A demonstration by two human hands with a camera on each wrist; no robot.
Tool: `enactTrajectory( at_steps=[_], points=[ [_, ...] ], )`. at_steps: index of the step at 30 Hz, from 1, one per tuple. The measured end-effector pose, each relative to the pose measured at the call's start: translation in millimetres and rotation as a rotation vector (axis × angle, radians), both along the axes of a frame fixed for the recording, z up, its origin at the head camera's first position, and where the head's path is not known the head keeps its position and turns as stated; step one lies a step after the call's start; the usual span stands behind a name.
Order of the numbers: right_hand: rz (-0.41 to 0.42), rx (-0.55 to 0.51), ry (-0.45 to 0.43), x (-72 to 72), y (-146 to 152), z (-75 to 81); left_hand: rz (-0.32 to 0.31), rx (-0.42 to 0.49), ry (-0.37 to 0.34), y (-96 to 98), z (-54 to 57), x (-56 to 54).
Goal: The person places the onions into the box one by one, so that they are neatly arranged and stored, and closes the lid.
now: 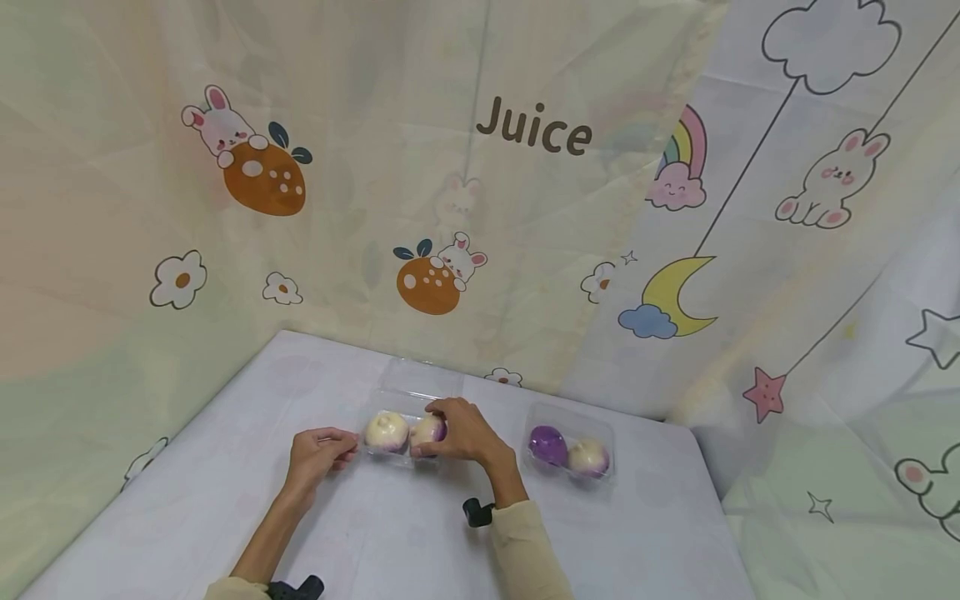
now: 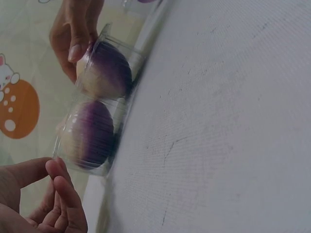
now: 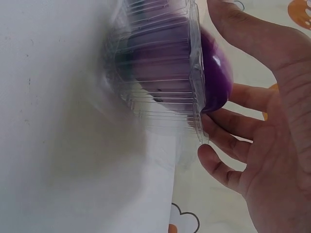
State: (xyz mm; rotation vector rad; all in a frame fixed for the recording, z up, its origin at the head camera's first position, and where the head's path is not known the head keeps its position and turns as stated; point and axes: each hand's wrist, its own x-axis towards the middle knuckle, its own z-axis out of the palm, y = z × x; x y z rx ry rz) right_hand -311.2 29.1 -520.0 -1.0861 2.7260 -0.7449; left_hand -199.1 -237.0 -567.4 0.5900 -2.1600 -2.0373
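Observation:
A clear plastic box (image 1: pixel 397 459) stands on the table with its lid (image 1: pixel 422 379) folded back. Inside, side by side, are two cream-and-purple turnips, a left one (image 1: pixel 386 433) and a right one (image 1: pixel 424 430). My left hand (image 1: pixel 318 458) pinches the box's left rim between thumb and fingers, as the left wrist view shows. From above, my right hand (image 1: pixel 467 431) holds the right turnip, thumb on the near side and fingers on the far side. In the right wrist view this turnip's purple side (image 3: pixel 217 77) bulges above the box rim.
To the right sits another clear plastic box (image 1: pixel 609 454) holding a purple turnip (image 1: pixel 547 446) and a cream one (image 1: pixel 588 457). The white-covered table (image 1: pixel 390 533) ends at the back against a printed curtain (image 1: pixel 352 167).

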Motion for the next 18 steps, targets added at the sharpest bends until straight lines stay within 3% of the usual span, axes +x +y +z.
enactTrajectory(
  at_steps=[18],
  points=[
    [-0.035, -0.129, 0.013, 2.4, 7.5, 2.1, -0.015, 0.009, 0.000, -1.2, -0.8, -0.1]
  ],
)
